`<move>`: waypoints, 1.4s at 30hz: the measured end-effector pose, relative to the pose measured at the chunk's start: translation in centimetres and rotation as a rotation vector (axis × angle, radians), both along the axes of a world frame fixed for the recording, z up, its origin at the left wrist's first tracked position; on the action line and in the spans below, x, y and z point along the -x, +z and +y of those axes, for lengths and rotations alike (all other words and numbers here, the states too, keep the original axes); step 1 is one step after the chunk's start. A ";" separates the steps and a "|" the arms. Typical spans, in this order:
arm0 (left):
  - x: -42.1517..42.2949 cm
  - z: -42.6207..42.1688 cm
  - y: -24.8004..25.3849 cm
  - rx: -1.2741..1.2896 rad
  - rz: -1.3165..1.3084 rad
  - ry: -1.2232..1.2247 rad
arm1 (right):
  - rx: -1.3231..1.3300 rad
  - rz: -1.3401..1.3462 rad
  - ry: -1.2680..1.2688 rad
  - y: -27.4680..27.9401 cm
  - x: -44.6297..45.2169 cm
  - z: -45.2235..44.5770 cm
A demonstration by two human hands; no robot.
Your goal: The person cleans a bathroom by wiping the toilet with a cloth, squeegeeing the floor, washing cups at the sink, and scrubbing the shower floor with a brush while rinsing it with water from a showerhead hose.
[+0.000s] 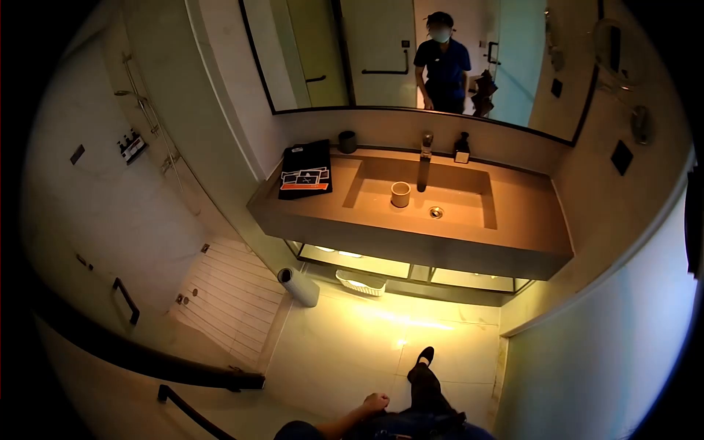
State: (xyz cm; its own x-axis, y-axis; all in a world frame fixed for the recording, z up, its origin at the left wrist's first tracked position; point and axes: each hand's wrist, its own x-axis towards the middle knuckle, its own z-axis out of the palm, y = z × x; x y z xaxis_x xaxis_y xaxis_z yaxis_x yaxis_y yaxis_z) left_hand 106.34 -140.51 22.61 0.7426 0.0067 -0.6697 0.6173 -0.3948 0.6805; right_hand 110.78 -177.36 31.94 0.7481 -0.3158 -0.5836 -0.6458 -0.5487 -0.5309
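Near the bottom edge my left hand (376,402) hangs in front of my body, its fingers curled in, with no object showing in it. It touches nothing on the counter. My right hand does not show directly at the bottom of the view. Ahead is a stone washbasin counter (440,238). A light-coloured cup (400,193) stands upright inside the basin, left of the drain (436,213). Behind the basin are a tap (426,147) and a dark pump bottle (461,149). A dark cup (347,141) and a black folded item with printed cards (305,178) are at the left.
A grey cylindrical bin (299,287) stands on the floor at the left, beside a white basket (361,283) under the counter. The shower area with a slatted floor (231,297) lies left, past a door handle (191,411). A large mirror (381,88) reflects me.
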 end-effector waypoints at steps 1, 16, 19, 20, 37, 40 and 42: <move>-2.4 0.3 0.9 -0.047 -0.020 -0.057 | -0.020 -0.001 0.008 -1.0 -1.9 0.3; -43.6 20.6 20.6 0.458 -0.527 1.125 | -0.584 -0.064 0.376 5.9 -42.6 21.1; -50.7 30.6 19.9 0.647 -0.589 1.260 | -0.553 -0.074 0.402 5.3 -43.2 26.5; -52.9 33.6 19.9 0.685 -0.571 1.304 | -0.467 -0.071 0.418 4.5 -43.2 28.0; -59.6 48.3 16.8 0.630 -0.273 1.459 | -0.157 -0.145 0.996 8.5 -50.1 42.6; -59.1 50.1 19.4 0.398 -0.286 1.451 | -0.108 -0.086 1.088 6.5 -51.3 42.0; -58.5 52.3 19.2 0.320 -0.348 1.424 | -0.151 -0.085 1.096 5.2 -51.7 40.7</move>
State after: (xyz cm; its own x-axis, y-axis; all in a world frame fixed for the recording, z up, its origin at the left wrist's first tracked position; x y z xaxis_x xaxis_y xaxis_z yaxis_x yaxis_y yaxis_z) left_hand 164.89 -88.20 41.76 0.3586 0.7329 -0.5782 0.1396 0.5703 0.8095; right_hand 162.50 -136.65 37.11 0.6183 0.6117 -0.4935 0.1919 -0.7264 -0.6599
